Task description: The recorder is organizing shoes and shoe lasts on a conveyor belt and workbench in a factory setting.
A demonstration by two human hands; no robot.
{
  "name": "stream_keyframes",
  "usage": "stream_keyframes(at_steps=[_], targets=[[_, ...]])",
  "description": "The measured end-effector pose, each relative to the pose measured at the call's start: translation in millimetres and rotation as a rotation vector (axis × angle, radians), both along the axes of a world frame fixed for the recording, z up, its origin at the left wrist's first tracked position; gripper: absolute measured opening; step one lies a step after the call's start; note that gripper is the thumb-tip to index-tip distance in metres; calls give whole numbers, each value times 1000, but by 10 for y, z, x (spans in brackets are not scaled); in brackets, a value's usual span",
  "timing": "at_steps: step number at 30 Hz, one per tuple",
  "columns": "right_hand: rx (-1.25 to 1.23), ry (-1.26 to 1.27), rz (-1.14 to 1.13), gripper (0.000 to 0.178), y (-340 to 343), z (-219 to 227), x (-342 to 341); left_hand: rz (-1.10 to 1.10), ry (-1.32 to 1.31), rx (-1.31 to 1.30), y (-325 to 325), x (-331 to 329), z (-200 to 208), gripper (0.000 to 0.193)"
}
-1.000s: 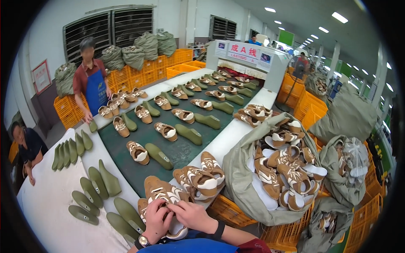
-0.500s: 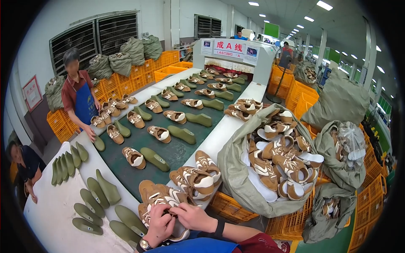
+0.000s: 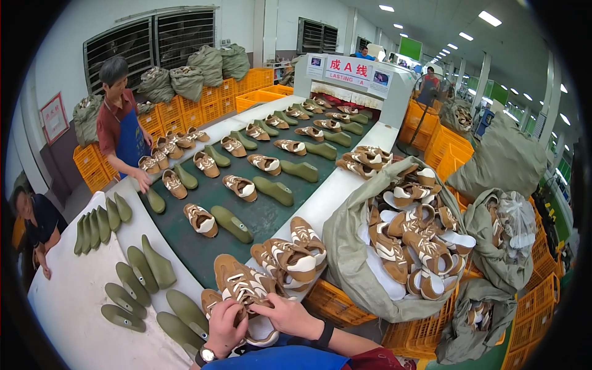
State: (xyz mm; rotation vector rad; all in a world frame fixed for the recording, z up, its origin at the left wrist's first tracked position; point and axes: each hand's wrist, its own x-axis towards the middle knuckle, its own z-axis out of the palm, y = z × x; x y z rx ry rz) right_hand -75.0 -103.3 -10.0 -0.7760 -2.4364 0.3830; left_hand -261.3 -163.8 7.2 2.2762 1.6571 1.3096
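Note:
At the near edge of the table, both my hands are on a brown sneaker [image 3: 235,274] with white stripes and laces. My left hand [image 3: 226,328] has its fingers curled over the sneaker's opening, on the left. From the right, my right hand [image 3: 295,319] pinches near the same opening, its thumb and fingers close to the left fingertips. What lies between the fingertips is too small to make out. Another brown sneaker [image 3: 210,300] shows partly behind my left hand. Several finished-looking sneakers [image 3: 290,262] are piled just beyond my right hand.
Green shoe lasts [image 3: 185,313] stand in rows on the white table [image 3: 74,308]. A dark green conveyor [image 3: 203,246] carries sneakers and lasts. A sack of sneakers [image 3: 345,246] sits on orange crates [image 3: 339,303] at right. Across the belt, a co-worker's hand [image 3: 143,180] is near a last [image 3: 155,200].
The view has shifted slightly, so most things sit a little higher and to the right. More of the sneaker in my hands shows, and my fingers have shifted around its opening.

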Motion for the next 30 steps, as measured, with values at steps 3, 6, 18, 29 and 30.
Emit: stream_keyframes(at_steps=[3, 6, 18, 29, 30], targets=[[-8, 4, 4, 52, -22, -11, -27, 19, -34, -13, -1, -14, -18, 30], [-44, -78, 13, 52, -35, -1, -31, 31, -59, -18, -2, 4, -10, 27], [-83, 59, 53, 30, -10, -24, -21, 5, -106, -43, -3, 11, -64, 26], [-96, -78, -27, 37, -13, -38, 19, -29, -139, -123, 63, -91, -125, 27], [-97, -23, -15, 37, -24, -34, 0, 4, -146, -142, 34, -98, -140, 26]])
